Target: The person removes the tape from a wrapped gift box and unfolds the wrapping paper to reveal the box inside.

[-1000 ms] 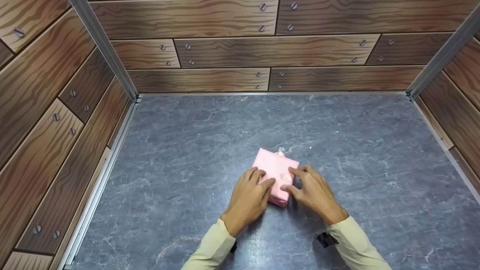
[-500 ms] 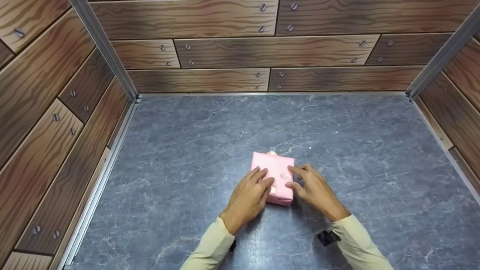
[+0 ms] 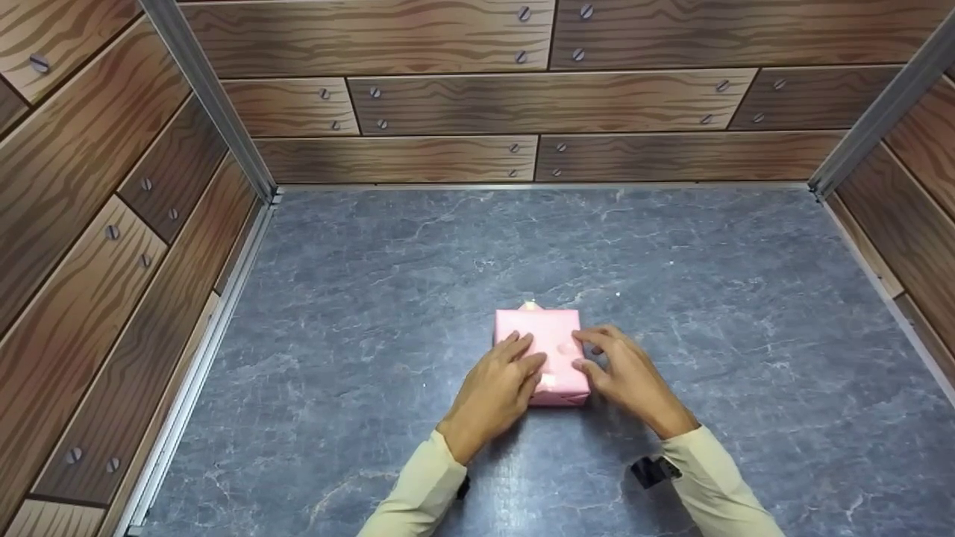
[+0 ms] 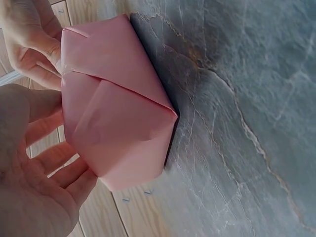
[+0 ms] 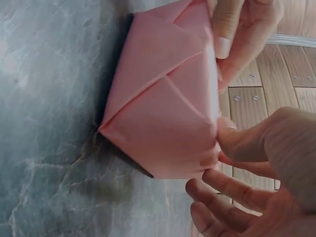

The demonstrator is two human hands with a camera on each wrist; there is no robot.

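A small box wrapped in pink paper point(image 3: 541, 332) lies flat on the grey surface between my hands. Its near end, with folded triangular paper flaps point(image 4: 123, 106), faces me in both wrist views. At the far end a pale pointed flap point(image 3: 530, 306) sticks out. My left hand point(image 3: 492, 388) rests on the box's left side, its fingers spread loosely over the top. Along the right edge, the thumb and fingertips of my right hand point(image 3: 627, 377) touch the paper, thumb nearer to me. In the right wrist view the right hand's other fingers point(image 5: 217, 210) hang loosely beside the box.
The grey marble-patterned tabletop point(image 3: 358, 283) spreads around the box. Wood-patterned panels point(image 3: 448, 104) wall it in at the back, left and right, with metal rails point(image 3: 216, 112) at the corners. Light sleeves cover the arms, and a black wrist device point(image 3: 655, 471) sits under the right cuff.
The pink box has turned counterclockwise on the table, from slanted to nearly square with me. The right hand has moved slightly with its edge; the left hand has stayed almost in place.
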